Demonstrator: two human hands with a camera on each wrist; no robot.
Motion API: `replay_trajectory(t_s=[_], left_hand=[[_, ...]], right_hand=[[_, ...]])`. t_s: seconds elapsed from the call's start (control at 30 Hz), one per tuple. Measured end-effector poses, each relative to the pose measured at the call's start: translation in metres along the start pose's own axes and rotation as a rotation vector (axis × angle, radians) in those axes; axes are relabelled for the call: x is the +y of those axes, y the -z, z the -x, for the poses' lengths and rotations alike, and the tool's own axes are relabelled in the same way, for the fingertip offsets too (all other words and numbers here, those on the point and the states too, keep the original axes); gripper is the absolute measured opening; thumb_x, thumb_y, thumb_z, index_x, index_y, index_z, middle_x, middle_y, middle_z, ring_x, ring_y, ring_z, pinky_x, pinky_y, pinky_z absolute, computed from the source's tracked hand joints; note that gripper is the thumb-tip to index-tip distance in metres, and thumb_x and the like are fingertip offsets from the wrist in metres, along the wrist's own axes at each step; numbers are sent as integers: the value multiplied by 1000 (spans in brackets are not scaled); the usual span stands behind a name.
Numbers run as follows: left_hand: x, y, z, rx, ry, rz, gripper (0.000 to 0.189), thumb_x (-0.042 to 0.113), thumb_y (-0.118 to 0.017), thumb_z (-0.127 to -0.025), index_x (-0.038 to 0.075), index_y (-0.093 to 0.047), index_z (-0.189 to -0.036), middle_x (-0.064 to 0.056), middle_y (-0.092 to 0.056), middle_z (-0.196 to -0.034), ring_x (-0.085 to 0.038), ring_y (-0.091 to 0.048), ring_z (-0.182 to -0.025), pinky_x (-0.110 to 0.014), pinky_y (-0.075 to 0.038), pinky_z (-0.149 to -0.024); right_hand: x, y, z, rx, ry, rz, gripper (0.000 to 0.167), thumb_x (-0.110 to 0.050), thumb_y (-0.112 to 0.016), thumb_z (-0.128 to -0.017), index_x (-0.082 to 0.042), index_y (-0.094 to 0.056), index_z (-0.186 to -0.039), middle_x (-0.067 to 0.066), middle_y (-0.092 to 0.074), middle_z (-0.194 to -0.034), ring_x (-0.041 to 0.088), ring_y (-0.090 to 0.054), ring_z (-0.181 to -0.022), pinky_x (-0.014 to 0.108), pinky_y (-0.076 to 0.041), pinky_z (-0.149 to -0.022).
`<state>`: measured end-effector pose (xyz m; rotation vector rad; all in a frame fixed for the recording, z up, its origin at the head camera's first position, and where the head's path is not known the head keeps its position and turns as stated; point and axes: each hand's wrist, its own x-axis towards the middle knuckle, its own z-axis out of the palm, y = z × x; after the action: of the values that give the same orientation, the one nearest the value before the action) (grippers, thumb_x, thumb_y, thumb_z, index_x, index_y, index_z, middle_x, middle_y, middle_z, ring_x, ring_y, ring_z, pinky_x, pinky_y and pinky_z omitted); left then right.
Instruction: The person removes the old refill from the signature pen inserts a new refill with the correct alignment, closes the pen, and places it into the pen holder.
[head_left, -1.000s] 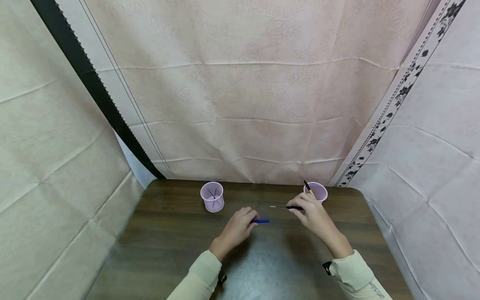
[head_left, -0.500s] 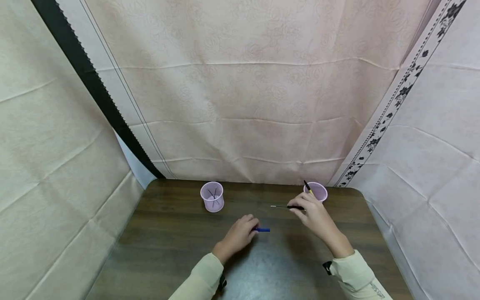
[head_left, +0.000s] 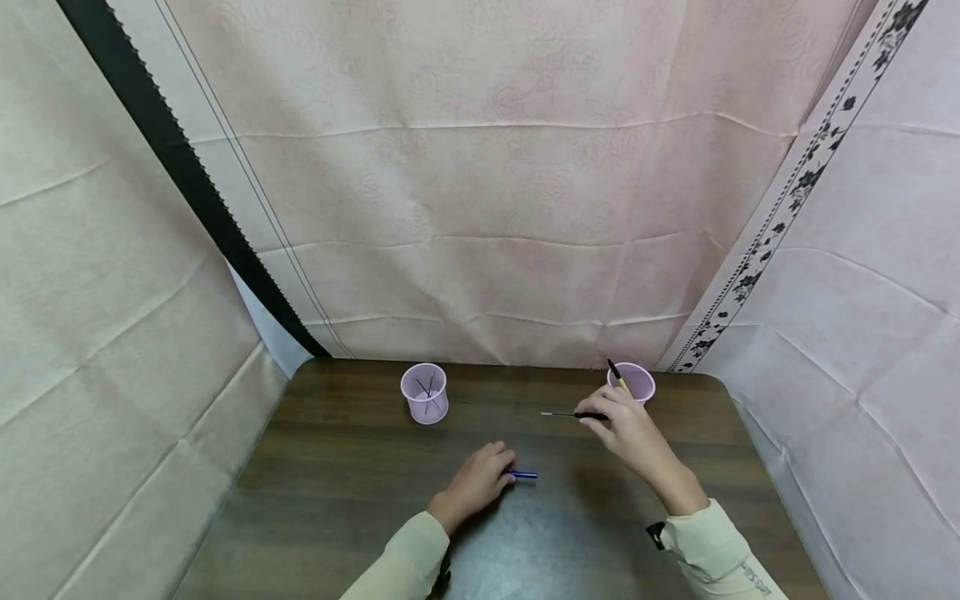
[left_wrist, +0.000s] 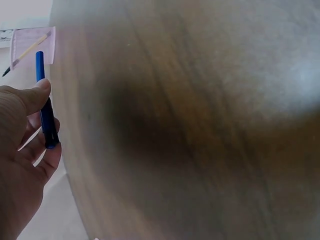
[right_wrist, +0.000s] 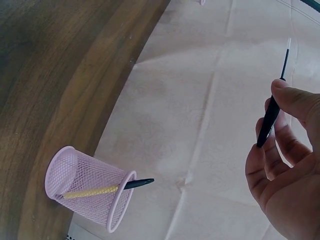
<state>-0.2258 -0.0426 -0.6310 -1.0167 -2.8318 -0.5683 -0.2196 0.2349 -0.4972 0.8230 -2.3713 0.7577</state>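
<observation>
My left hand (head_left: 474, 482) pinches a blue pen barrel (left_wrist: 40, 65) between thumb and fingers, low over the table's middle. Its lower end is darker in the left wrist view, and part of it hides behind the thumb. My right hand (head_left: 624, 423) pinches a black tapered pen front (right_wrist: 268, 121). A thin refill (right_wrist: 285, 62) sticks out of it, dark below and clear at the tip, pointing left in the head view. Just behind the right hand stands a lilac mesh cup (head_left: 641, 382) holding a yellow pen (right_wrist: 95, 192) with a black tapered end.
A second lilac mesh cup (head_left: 427, 412) stands toward the back left, with thin dark sticks (head_left: 428, 390) inside. The dark wooden table (head_left: 315, 467) ends at a pale cloth backdrop (head_left: 480, 250), and cloth hangs on both sides too.
My left hand has come down toward the front of the table with the blue pen barrel. The right hand holds the black pen front in nearly the same place.
</observation>
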Motion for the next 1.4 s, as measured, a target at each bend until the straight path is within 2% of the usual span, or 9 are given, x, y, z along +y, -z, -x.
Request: replay_trajectory(t_s=[0.2,0.43,0.67,0.83,1.1,1.23,1.4], left_hand=[[0,-9,2,-9,-26,-36,15,25,-78,-93,19,-65,-95,7,-57,-91,-10,-53,-84,-23,-47,-74],[1,-15,3,-36,-20,-33,13,27,-77,-94,20,-66,-96,7,-58,-92,-10,-55,-86,-23,-48,-75],[1,-17,3,-30,-25,-45,14,26,-78,-93,21,-65,-93,8,-57,-91,-10,-54,-85,-24,-47,-74],[0,-20,5,-37,-17,-56,14,27,-78,-93,22,-65,-92,8,-56,-90,-9,-53,-83,-23,-46,-73],[1,-20,5,-38,-1,-58,14,27,-79,-92,22,-66,-93,8,-56,-90,-10,-51,-82,-23,-45,-72],[2,-19,5,-68,18,-53,14,28,-79,-92,23,-66,-93,9,-55,-90,-9,-50,-83,-24,-43,-73],[2,-19,5,-102,49,-38,15,31,-79,-91,25,-65,-93,10,-53,-91,-8,-48,-84,-25,-43,-75]], right_hand=[[2,-1,0,6,8,-7,27,5,-87,-75,-13,-75,-91,-4,-69,-91,14,-65,-88,22,-46,-83],[1,0,0,-5,-12,3,25,4,-86,-77,-13,-76,-92,-4,-69,-91,13,-64,-88,22,-47,-82],[0,0,0,-15,-21,8,24,2,-86,-77,-13,-75,-92,-4,-70,-92,14,-64,-90,34,-53,-80],[0,-1,0,-20,-15,7,24,1,-86,-77,-14,-75,-92,-5,-69,-92,14,-64,-89,36,-54,-80],[0,-2,0,-13,-1,-6,24,2,-86,-77,-14,-75,-92,-4,-69,-92,13,-65,-88,29,-51,-81],[0,-2,0,-11,9,-7,25,3,-87,-76,-14,-75,-92,-4,-69,-91,13,-64,-88,22,-47,-82],[0,-3,0,-6,14,-9,27,4,-87,-75,-14,-75,-92,-4,-69,-91,13,-65,-88,21,-47,-83]])
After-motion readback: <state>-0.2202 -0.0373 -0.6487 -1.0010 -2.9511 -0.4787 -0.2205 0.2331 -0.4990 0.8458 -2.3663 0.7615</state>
